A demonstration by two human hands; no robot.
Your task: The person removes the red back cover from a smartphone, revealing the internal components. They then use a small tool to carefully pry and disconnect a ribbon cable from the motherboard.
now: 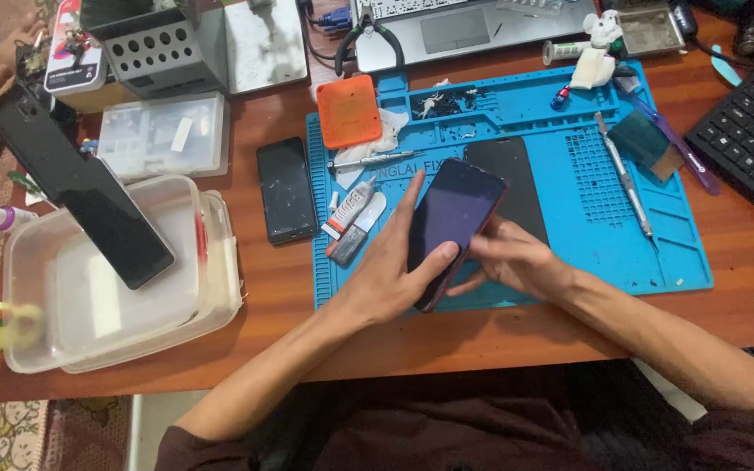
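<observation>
Table [517, 340]: brown wood, carries all I see. Mat [674, 253]: blue, before me. Tub [211, 296]: clear plastic, far left, a black panel [80, 187] leaning over it. Keyboard [748, 131]: right edge. Spare phone [286, 189]: dark, flat, just left of the mat. Orange pad [348, 111], glue tube [346, 212], metal tool [626, 179]: on the mat, none blocking. Phone [454, 222]: tilted above the mat, over a black screen [517, 187]. My left hand [386, 275] grasps its left edge; my right hand [517, 262] grips its lower right edge.
</observation>
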